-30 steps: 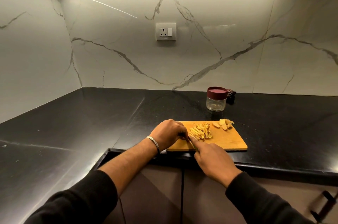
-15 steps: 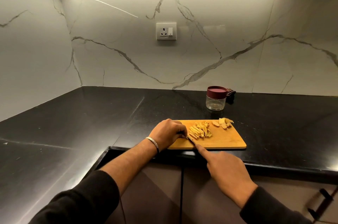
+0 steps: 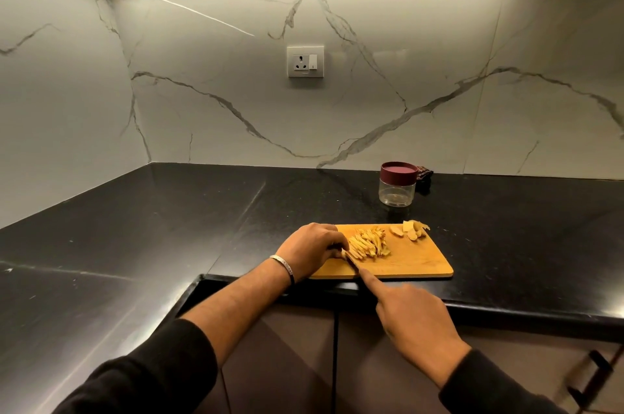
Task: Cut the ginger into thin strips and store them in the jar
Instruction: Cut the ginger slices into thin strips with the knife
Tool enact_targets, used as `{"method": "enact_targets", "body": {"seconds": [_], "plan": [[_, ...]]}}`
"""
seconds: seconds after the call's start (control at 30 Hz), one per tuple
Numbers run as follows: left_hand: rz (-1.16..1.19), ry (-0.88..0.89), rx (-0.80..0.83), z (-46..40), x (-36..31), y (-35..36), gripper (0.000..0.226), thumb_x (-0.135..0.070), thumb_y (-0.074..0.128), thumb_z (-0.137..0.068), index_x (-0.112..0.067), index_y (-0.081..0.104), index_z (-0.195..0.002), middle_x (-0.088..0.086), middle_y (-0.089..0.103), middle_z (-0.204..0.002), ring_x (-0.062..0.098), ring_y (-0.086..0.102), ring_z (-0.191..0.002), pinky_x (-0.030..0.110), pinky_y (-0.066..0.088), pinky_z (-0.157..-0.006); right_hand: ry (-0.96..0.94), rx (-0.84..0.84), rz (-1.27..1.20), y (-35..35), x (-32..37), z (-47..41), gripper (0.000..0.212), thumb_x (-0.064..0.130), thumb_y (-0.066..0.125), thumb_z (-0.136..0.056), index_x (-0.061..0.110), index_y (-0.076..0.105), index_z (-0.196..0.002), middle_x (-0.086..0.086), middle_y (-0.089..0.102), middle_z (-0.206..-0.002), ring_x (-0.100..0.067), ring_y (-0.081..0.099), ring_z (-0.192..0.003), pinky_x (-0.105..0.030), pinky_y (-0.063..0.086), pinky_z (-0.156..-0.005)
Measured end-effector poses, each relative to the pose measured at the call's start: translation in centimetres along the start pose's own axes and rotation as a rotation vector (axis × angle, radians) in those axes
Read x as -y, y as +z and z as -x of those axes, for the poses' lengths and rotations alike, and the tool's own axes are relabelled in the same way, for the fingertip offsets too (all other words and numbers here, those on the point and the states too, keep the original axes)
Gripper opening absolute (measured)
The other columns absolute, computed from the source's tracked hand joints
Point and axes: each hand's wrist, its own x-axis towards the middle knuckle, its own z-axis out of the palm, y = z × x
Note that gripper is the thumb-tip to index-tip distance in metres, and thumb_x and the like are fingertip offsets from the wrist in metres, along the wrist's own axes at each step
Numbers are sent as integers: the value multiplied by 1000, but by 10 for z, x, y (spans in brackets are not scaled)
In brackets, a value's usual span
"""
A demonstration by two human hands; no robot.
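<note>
A wooden cutting board [image 3: 418, 261] lies at the counter's front edge. A pile of thin ginger strips [image 3: 368, 243] sits on its left half, and a few uncut ginger slices [image 3: 410, 229] lie at its far right corner. My left hand [image 3: 312, 249] has curled fingers pressed on the ginger at the pile's left side. My right hand [image 3: 410, 315] grips a knife [image 3: 353, 261], index finger stretched along the spine; the blade tip meets the strips beside my left fingers. A clear jar with a maroon lid [image 3: 397, 188] stands closed behind the board.
The black counter [image 3: 169, 227] wraps round a corner to the left. A small dark object [image 3: 423, 177] lies behind the jar. A wall socket [image 3: 305, 61] sits on the marble backsplash. Cabinet doors and a handle [image 3: 587, 376] are below the counter edge.
My right hand has drawn back toward me off the board with the knife, the blade sliding along the strips' left edge. My left hand has stayed in place.
</note>
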Motion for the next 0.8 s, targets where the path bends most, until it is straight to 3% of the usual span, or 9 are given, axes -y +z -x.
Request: {"method": "enact_targets", "body": {"seconds": [0.1, 0.2, 0.43, 0.8], "plan": [[5, -2, -58, 4, 2, 4, 14, -21, 68, -92, -20, 75, -104, -3, 72, -104, 10, 67, -90, 25, 56, -83, 19, 5, -133, -1, -2, -1, 56, 35, 32, -108, 44, 9, -158, 5, 58, -89, -11, 56, -80, -28, 48, -72], [-1, -8, -98, 7, 3, 7, 12, -23, 69, -91, -20, 73, -102, -2, 72, -98, 12, 68, -84, 28, 57, -78, 36, 15, -253, -3, 0, -6, 53, 33, 35, -107, 43, 18, -157, 8, 54, -79, -8, 53, -73, -22, 38, -59], [6, -41, -141, 7, 3, 9, 18, -23, 70, -90, -19, 59, -104, -1, 71, -92, 17, 67, -77, 33, 58, -68, 26, 5, -315, -5, 5, -18, 52, 33, 37, -107, 45, 21, -155, 11, 54, -80, -7, 52, -69, -20, 36, -54], [-19, -37, -98, 2, 5, 7, 16, -21, 67, -92, -19, 58, -105, -1, 71, -92, 16, 67, -77, 29, 57, -71, 13, 98, -321, -6, 3, -41, 53, 30, 37, -106, 44, 24, -156, 13, 49, -84, -5, 47, -73, -21, 35, -56]]}}
